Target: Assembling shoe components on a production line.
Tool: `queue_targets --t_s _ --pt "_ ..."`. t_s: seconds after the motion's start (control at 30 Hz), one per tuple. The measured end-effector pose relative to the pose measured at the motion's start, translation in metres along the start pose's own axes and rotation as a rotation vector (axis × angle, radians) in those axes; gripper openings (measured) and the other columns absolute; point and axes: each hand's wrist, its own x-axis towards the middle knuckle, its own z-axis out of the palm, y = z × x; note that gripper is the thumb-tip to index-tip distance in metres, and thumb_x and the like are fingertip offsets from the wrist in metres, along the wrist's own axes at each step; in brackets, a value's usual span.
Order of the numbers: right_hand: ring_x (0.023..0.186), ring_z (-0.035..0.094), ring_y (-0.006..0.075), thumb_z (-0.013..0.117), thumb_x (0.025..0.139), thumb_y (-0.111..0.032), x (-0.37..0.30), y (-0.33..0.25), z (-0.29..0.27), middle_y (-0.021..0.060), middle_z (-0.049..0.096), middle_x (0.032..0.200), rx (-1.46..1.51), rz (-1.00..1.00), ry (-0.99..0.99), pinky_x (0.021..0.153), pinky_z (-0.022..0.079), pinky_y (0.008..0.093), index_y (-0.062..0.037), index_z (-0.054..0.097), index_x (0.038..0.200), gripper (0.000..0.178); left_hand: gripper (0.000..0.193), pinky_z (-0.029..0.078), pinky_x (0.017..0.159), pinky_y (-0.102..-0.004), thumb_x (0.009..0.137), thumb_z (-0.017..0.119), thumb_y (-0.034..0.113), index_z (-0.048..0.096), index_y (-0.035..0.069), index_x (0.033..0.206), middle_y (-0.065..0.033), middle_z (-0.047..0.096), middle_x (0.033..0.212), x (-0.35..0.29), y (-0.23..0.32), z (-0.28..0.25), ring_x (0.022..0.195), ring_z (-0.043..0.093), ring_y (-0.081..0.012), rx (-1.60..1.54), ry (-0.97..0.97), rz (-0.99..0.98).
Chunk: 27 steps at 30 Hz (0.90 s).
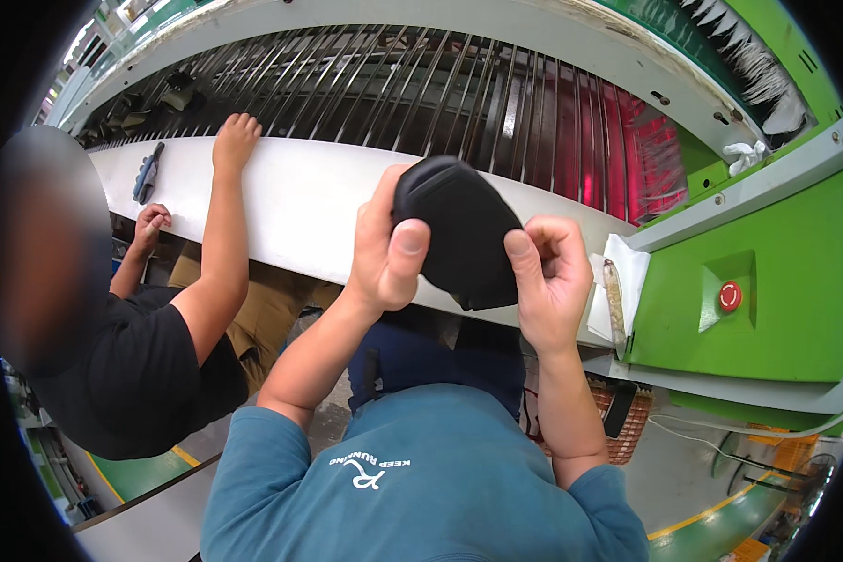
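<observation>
In front of my chest, above the white ledge, I hold up a black soft-looking piece [464, 234] with rounded ends and a seam-like edge along its top. Its exact kind cannot be made out. My left hand [389, 248] is closed on its left side, thumb on the near face and fingers mostly hidden behind. At its right edge, my right hand [551, 272] pinches it between thumb and curled fingers. The piece is tilted, its lower end pointing down and toward me.
Beyond the white ledge [300, 197] runs a bed of metal rods [365, 89], red-lit at right. A co-worker's hand [237, 140] rests near it, beside a blue-grey tool [146, 173]. Right: a white cloth [625, 272], a slim tan tool [614, 304], a red button [729, 296] on a green panel.
</observation>
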Motion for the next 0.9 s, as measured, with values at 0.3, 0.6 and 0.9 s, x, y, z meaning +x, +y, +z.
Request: queue_targets --t_s 0.3,0.6,0.9 --pt "0.064 0.063 0.0113 0.086 0.099 -0.017 -0.007 -0.021 0.012 0.0044 0.066 0.08 -0.12 -0.208 -0.13 0.057 0.05 0.027 -0.0034 0.066 0.096 0.024 0.058 0.064 0.096 -0.0459 0.113 0.053 0.045 0.065 -0.011 0.122 -0.0292 0.077 0.111 -0.004 0.036 -0.025 0.105 0.078 -0.0353 -0.131 0.014 -0.034" --pt "0.065 0.064 0.0098 0.087 0.098 -0.018 -0.007 -0.007 0.02 0.0023 0.067 0.079 -0.035 -0.219 -0.147 0.057 0.05 0.0254 -0.0051 0.068 0.095 0.023 0.042 0.063 0.1 -0.0487 0.094 0.083 0.016 0.07 -0.012 0.122 -0.0281 0.078 0.111 -0.009 0.043 -0.033 0.108 0.078 -0.0371 -0.107 -0.056 -0.062" --pt "0.058 0.061 0.0054 0.092 0.094 -0.02 0.004 -0.023 0.013 0.0012 0.066 0.066 0.028 0.073 -0.274 0.053 0.048 0.0238 -0.0036 0.066 0.085 0.032 0.029 0.062 0.1 -0.0502 0.096 0.078 0.012 0.07 -0.01 0.114 -0.0285 0.079 0.107 -0.011 0.052 -0.031 0.107 0.078 -0.0368 -0.072 -0.004 -0.126"
